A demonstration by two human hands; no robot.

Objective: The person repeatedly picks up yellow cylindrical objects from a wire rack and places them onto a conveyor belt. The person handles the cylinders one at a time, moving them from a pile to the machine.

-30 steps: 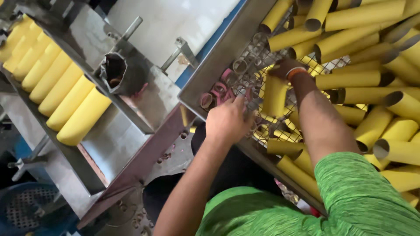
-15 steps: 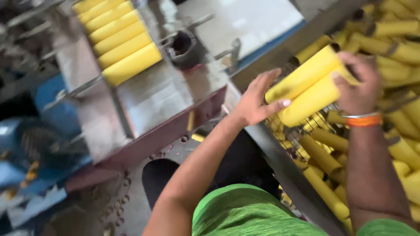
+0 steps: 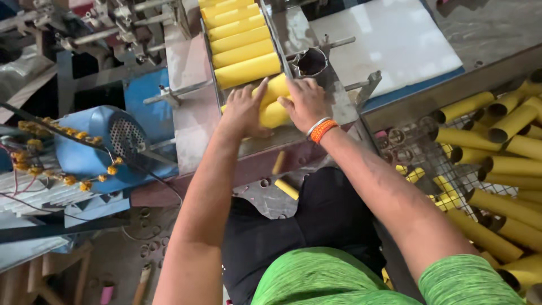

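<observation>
Blue motor housing [image 3: 104, 144], grimy littered floor [image 3: 118, 265], white board [image 3: 389, 42]

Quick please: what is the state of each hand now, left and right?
Left hand: closed on the yellow tubes.
Right hand: closed on the same tubes, over the tray.

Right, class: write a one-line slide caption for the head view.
Both hands, left and right, set yellow tubes on a metal chute.

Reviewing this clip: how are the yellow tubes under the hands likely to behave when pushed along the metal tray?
The yellow tubes are round and smooth, so they would probably roll if released. Tubes in the wire bin show open hollow ends, so they are likely light. The left hand and right hand press from both sides of the metal tray, and the tubes look stiff.
</observation>
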